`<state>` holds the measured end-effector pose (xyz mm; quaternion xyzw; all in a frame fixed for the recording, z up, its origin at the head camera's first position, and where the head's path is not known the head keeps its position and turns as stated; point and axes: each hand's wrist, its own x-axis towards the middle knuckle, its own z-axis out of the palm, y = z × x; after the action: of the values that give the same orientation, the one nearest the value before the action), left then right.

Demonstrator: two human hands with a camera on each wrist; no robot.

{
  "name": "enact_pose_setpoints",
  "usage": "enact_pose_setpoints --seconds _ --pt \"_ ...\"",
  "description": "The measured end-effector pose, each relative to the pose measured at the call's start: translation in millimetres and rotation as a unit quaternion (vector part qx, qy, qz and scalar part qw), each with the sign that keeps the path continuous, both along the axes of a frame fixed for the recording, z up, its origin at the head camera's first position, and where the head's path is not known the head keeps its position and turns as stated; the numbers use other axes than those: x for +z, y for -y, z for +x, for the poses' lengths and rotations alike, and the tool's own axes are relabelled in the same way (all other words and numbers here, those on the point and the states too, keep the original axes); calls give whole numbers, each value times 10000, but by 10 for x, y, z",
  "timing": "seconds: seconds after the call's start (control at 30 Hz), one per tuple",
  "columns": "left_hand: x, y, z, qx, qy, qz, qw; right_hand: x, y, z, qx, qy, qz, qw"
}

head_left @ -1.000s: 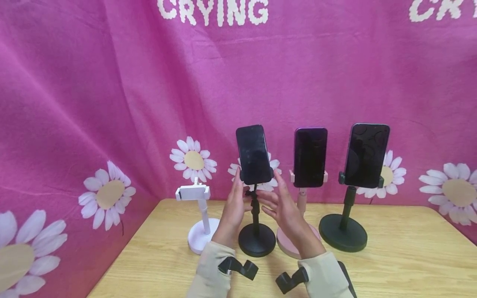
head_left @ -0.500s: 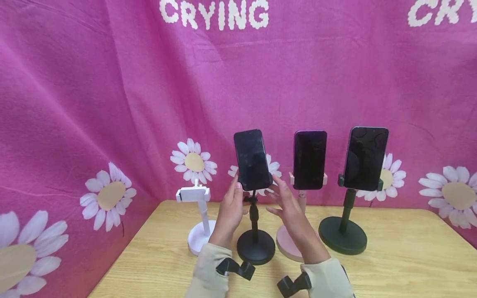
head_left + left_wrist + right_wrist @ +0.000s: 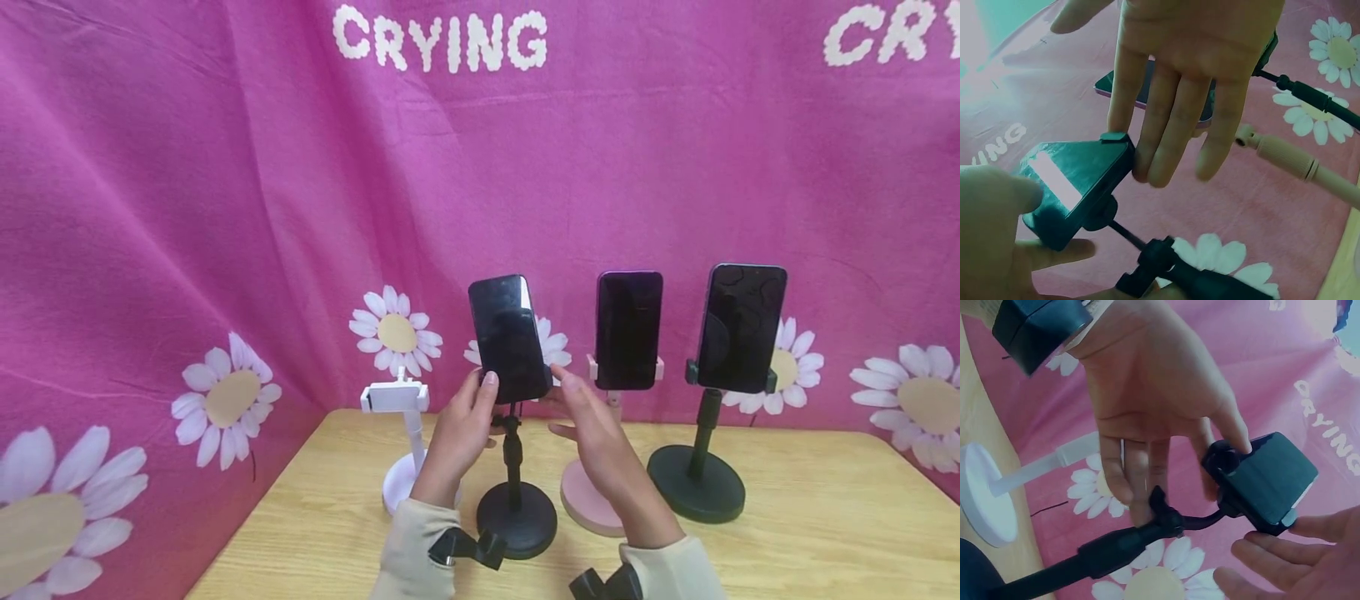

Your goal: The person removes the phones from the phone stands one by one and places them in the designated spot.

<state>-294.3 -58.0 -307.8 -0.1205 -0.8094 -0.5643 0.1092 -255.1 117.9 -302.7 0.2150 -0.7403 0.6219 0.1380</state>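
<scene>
A smartphone (image 3: 506, 337) with a dark screen sits tilted in the clamp of a black phone stand (image 3: 513, 454). My left hand (image 3: 463, 423) pinches its lower left corner: the thumb lies on the screen and the fingers go behind, as the right wrist view shows. At the other side of the clamp is my right hand (image 3: 597, 427), its fingers extended. In the left wrist view the right index fingertip is right at the clamp's arm (image 3: 1114, 137). The stand's thin neck and joint (image 3: 1166, 519) show below the clamp.
Left of the black stand is a white phone stand (image 3: 414, 433) with a vacant clamp. A pink stand (image 3: 588, 500) and a dark green stand (image 3: 696, 483) to the right each bear a phone. Behind the wooden table (image 3: 810, 483) hangs a pink flowered cloth (image 3: 660, 150).
My left thumb has moved onto the phone's screen. The phone and its clamp have come lower, and a bright reflection now shows on the screen. The head view has tilted up a little.
</scene>
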Motion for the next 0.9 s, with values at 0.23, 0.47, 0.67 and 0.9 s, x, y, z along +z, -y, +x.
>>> enact_pose_setpoints --seconds 0.23,0.47,0.67,0.9 --pt "54 123 48 -62 163 -424 9989 80 -16 123 -204 -234 649 9974" --pt "72 198 99 -791 -154 -823 9933 181 -83 316 -675 -92 1628 9843" --pt "98 230 163 -1319 -211 -934 9866 284 -102 487 -812 15 2270 9705" --pt "163 265 251 -1906 -288 -1232 9735 423 -133 677 -933 366 2660 9588"
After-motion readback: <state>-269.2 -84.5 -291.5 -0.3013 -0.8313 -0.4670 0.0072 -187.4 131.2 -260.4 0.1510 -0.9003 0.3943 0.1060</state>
